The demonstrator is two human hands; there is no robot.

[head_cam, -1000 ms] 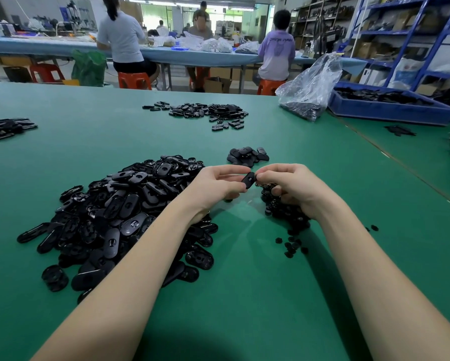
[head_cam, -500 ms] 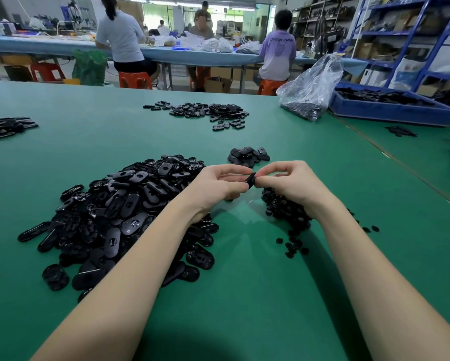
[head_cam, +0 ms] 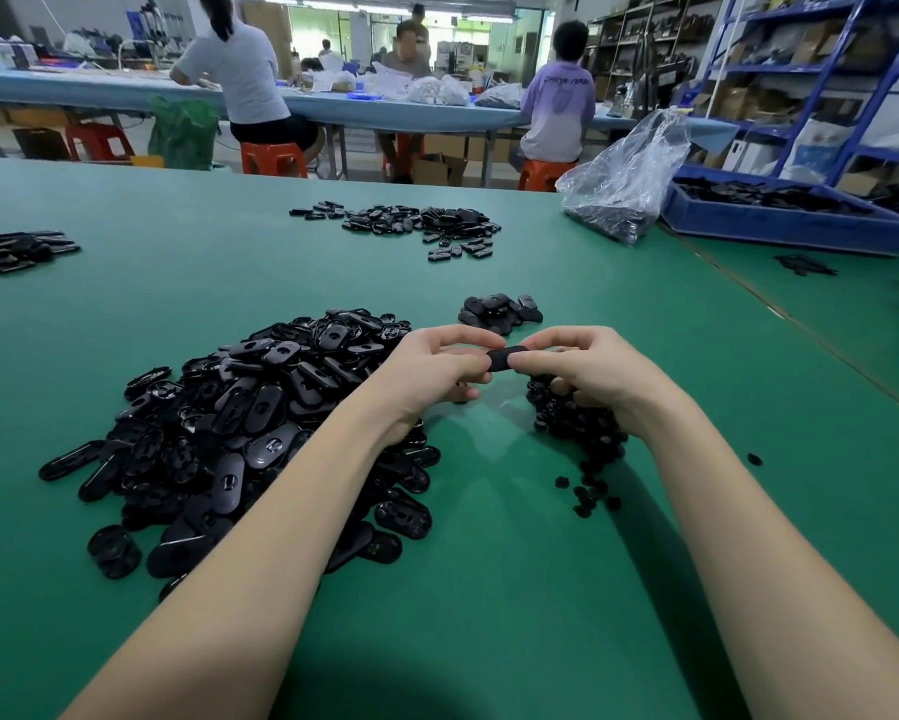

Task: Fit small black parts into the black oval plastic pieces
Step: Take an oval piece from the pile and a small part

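Black oval piece (head_cam: 507,357) pinched between left hand (head_cam: 437,371) and right hand (head_cam: 590,368), above green tabletop (head_cam: 489,589). Big heap of ovals (head_cam: 239,423) toward left edge; small parts (head_cam: 574,423) under right hand.

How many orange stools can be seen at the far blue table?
3, maybe more hidden. One stool under the person in white, one under the person in purple, and one partly hidden beneath the seated person between them.

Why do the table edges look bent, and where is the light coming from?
Head view: the wide-angle lens bows the green table and blue metal shelving; overhead light glints on the big pile of black oval plastic pieces; soft shadows lie under both forearms; the background people look slightly soft.
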